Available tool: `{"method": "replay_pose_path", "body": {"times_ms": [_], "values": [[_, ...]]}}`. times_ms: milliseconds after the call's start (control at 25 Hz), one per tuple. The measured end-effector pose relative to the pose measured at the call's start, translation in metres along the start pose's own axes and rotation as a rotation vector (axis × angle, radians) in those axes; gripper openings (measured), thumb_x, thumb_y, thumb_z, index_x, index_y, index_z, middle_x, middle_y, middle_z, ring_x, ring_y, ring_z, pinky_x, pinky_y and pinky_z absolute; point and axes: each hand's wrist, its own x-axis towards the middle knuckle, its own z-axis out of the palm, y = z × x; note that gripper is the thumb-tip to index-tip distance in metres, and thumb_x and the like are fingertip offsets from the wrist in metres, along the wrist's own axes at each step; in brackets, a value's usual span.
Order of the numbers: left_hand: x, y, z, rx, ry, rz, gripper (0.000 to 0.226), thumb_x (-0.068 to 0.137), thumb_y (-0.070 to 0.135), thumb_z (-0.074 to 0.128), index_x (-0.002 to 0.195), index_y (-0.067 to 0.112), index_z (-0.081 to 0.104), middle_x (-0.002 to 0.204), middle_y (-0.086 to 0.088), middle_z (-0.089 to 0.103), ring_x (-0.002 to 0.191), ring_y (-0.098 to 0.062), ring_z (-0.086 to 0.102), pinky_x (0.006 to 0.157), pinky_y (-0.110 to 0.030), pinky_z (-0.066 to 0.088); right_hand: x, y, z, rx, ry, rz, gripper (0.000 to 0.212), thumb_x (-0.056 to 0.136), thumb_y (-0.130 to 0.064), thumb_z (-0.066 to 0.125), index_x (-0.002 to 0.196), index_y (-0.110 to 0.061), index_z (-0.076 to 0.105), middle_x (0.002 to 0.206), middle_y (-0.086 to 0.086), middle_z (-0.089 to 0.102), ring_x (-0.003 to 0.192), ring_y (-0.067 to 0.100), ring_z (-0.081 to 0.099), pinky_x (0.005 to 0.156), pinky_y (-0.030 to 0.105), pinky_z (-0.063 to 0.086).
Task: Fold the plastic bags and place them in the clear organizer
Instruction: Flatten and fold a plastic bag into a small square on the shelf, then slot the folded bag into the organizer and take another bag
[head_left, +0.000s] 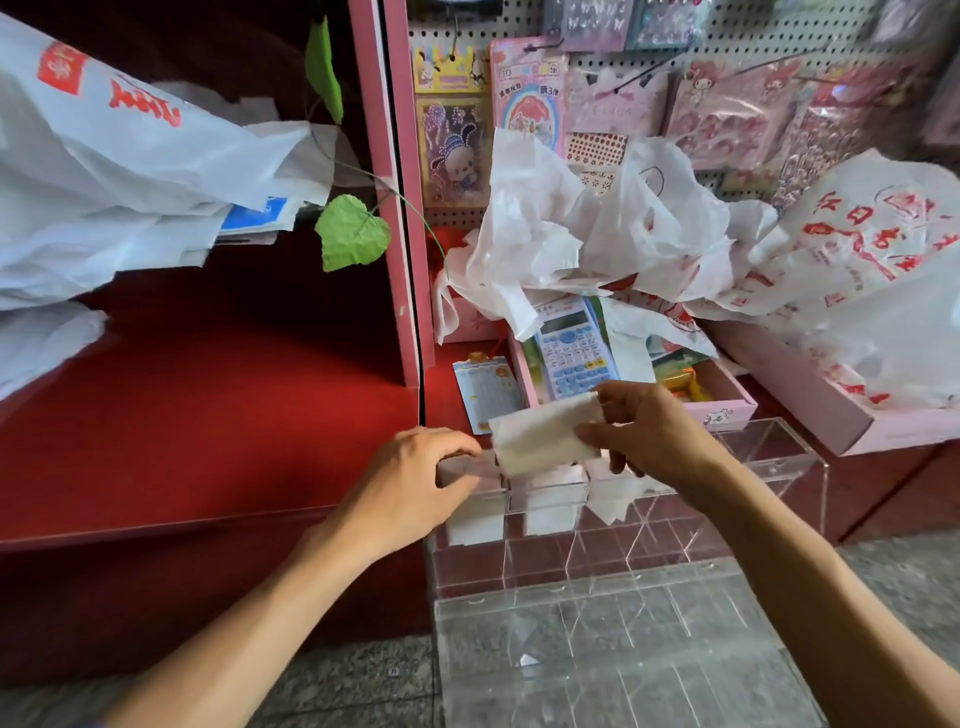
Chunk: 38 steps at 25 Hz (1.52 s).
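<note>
Far left, 9 to 10 o'clock: loose white bags with red print (119, 171) draped over the red shelf (208, 415), a blue-printed one tucked under them. Green paper leaf (352, 231) on a wire stem near the pink divider post (400, 208).

Left hand (415, 483), about 7 o'clock from centre: palm down, fingers curled over the left end of the clear organizer (623, 545), thumb on the front wall, gripping the rim. Folded white bags (550, 512) already stand in the left compartments just below and beside that hand; compartments further right show only red floor through the acrylic.

Centre: folded white bag (543, 436), a flat squarish packet, held just above the filled compartments, tilted, not yet inside.

Right hand (649, 431), 5 o'clock: thumb and forefinger pinch the packet's right edge, other fingers curled loosely below it.

Behind, 12 to 1 o'clock: blue calculator (571, 348) in a pink tray (727, 400), a heap of crumpled white bags (597, 228) above it, pegboard (727, 31) with pink sticker packs. Far right, 2 to 3 o'clock: big red-lettered bag (872, 270) over a pink box (831, 405).
</note>
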Motion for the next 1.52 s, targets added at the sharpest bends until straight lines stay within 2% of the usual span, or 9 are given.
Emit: {"method": "replay_pose_path", "body": {"times_ms": [120, 240, 400, 520, 640, 800, 1080, 1360, 1520], "values": [[0.003, -0.002, 0.010, 0.082, -0.051, 0.007, 0.023, 0.087, 0.023, 0.073, 0.110, 0.024, 0.075, 0.117, 0.017, 0.067, 0.108, 0.001, 0.057, 0.100, -0.012, 0.037, 0.004, 0.022, -0.027, -0.152, 0.063, 0.054, 0.013, 0.091, -0.003, 0.065, 0.094, -0.015, 0.063, 0.080, 0.005, 0.069, 0.049, 0.013, 0.060, 0.044, 0.029, 0.048], [0.006, -0.002, 0.014, 0.069, -0.037, -0.011, 0.017, 0.087, 0.019, 0.073, 0.102, 0.023, 0.078, 0.107, 0.022, 0.065, 0.100, 0.005, 0.055, 0.089, 0.006, 0.025, 0.002, 0.037, -0.041, -0.350, 0.112, 0.026, 0.014, 0.092, 0.000, 0.059, 0.096, -0.010, 0.067, 0.082, 0.009, 0.068, 0.058, 0.017, 0.063, 0.052, 0.032, 0.052], [0.008, -0.004, 0.017, 0.087, -0.024, -0.010, 0.014, 0.086, 0.019, 0.073, 0.098, 0.022, 0.078, 0.107, 0.016, 0.071, 0.097, -0.004, 0.059, 0.088, -0.001, 0.032, -0.003, 0.040, -0.048, -0.558, 0.139, -0.079, 0.023, 0.090, 0.001, 0.055, 0.098, -0.011, 0.072, 0.086, 0.006, 0.067, 0.064, 0.008, 0.055, 0.052, 0.016, 0.039], [0.010, -0.005, 0.018, 0.093, -0.038, -0.007, 0.014, 0.087, 0.020, 0.072, 0.099, 0.022, 0.078, 0.108, 0.014, 0.071, 0.097, -0.006, 0.058, 0.083, 0.001, 0.029, -0.002, 0.041, -0.051, -0.612, 0.168, -0.105, 0.028, 0.088, 0.001, 0.056, 0.100, -0.017, 0.074, 0.085, 0.000, 0.061, 0.073, 0.014, 0.053, 0.058, 0.024, 0.038], [0.010, -0.006, 0.018, 0.101, -0.030, 0.011, 0.015, 0.088, 0.021, 0.072, 0.101, 0.021, 0.078, 0.109, 0.014, 0.071, 0.097, -0.006, 0.058, 0.083, 0.001, 0.029, -0.001, 0.036, -0.048, -0.543, 0.204, -0.167, 0.024, 0.087, -0.002, 0.062, 0.103, -0.019, 0.071, 0.089, -0.004, 0.063, 0.066, 0.004, 0.054, 0.056, 0.016, 0.040], [0.011, -0.008, 0.019, 0.114, -0.030, 0.019, 0.015, 0.089, 0.022, 0.071, 0.102, 0.022, 0.077, 0.109, 0.015, 0.071, 0.097, -0.006, 0.058, 0.082, -0.002, 0.032, 0.000, 0.031, -0.039, -0.572, 0.233, -0.262, 0.017, 0.084, -0.006, 0.069, 0.096, -0.018, 0.067, 0.083, -0.010, 0.061, 0.072, 0.011, 0.056, 0.066, 0.033, 0.051], [0.010, -0.011, 0.021, 0.114, -0.027, 0.021, 0.015, 0.090, 0.024, 0.069, 0.102, 0.023, 0.077, 0.109, 0.015, 0.071, 0.101, -0.005, 0.057, 0.087, -0.009, 0.036, 0.010, 0.046, -0.022, -0.658, 0.102, -0.212, 0.012, 0.081, -0.013, 0.074, 0.076, -0.024, 0.075, 0.079, -0.009, 0.072, 0.071, 0.010, 0.062, 0.068, 0.033, 0.055], [0.010, -0.010, 0.017, 0.101, -0.042, 0.024, 0.017, 0.091, 0.023, 0.066, 0.106, 0.024, 0.076, 0.111, 0.017, 0.069, 0.103, -0.005, 0.056, 0.093, -0.024, 0.046, 0.011, 0.039, -0.017, -0.653, 0.131, -0.190, 0.007, 0.085, -0.019, 0.069, 0.084, -0.021, 0.076, 0.086, -0.006, 0.073, 0.074, 0.011, 0.064, 0.070, 0.033, 0.056], [0.008, -0.012, 0.005, 0.096, 0.046, 0.022, 0.022, 0.093, 0.021, 0.064, 0.112, 0.022, 0.073, 0.112, 0.016, 0.069, 0.103, -0.003, 0.055, 0.092, -0.021, 0.043, 0.009, 0.008, 0.010, -0.595, 0.149, -0.328, 0.008, 0.088, -0.021, 0.066, 0.088, -0.020, 0.074, 0.086, -0.006, 0.073, 0.071, 0.011, 0.064, 0.066, 0.028, 0.055]]}}
